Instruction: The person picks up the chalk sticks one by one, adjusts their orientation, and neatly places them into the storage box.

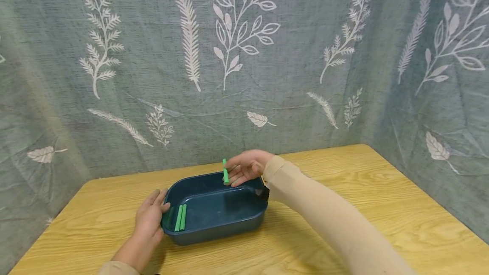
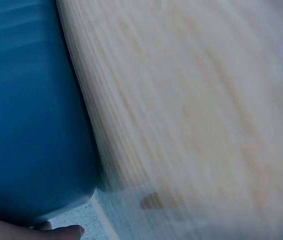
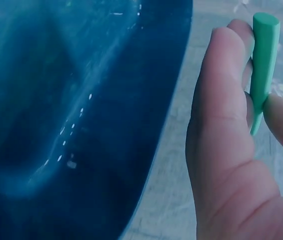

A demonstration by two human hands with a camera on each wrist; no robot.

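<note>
Near the tub (image 1: 219,233), your right grip (image 1: 246,168) is pinching a stick (image 3: 265,55), ideally lightly, while your left grip (image 1: 149,214) is holding the tub.

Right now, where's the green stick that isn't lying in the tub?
In the head view, left of centre, the right hand pinches that green stick by the blue tub's far rim.

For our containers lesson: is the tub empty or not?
Not empty: two green sticks lie side by side inside the tub, near its left end.
</note>
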